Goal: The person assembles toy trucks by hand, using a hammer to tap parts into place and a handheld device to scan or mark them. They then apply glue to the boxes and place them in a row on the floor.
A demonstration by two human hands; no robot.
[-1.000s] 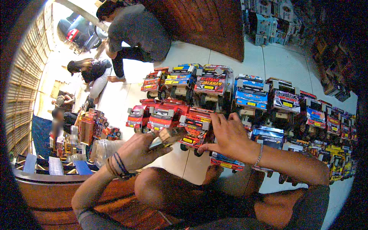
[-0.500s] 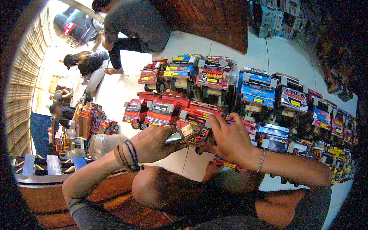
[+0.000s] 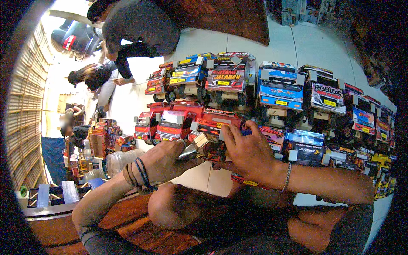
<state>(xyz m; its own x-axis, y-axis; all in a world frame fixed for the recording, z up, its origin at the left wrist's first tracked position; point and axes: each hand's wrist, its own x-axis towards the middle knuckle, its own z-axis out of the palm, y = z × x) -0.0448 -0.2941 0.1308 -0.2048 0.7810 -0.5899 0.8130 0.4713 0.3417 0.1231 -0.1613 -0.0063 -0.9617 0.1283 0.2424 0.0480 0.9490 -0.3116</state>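
My left hand (image 3: 163, 160) is closed around what looks like a flat paintbrush (image 3: 196, 146), with a silver metal band and a pale end pointing up and right. Just beyond it is a red and black toy truck (image 3: 207, 128) with a printed front. My right hand (image 3: 253, 153) grips this truck from the right, fingers bent over its top and side, thumb lower down. The hands and brush hide the truck's lower part. Two red toy trucks (image 3: 172, 126) stand left of it, and a dark blue one (image 3: 304, 146) is to the right of my right hand.
Rows of toy trucks, including a blue one (image 3: 280, 93) and a black and white one (image 3: 326, 95), stand on the white tiled floor (image 3: 204, 42). A clear plastic container (image 3: 121, 161) is beside my left forearm. At the far left, a person in dark clothes (image 3: 140, 29) bends down near other people.
The view has shifted slightly, so the far trucks sit further left and higher. Both hands keep nearly the same hold, and the brush end tilts a little more upward.
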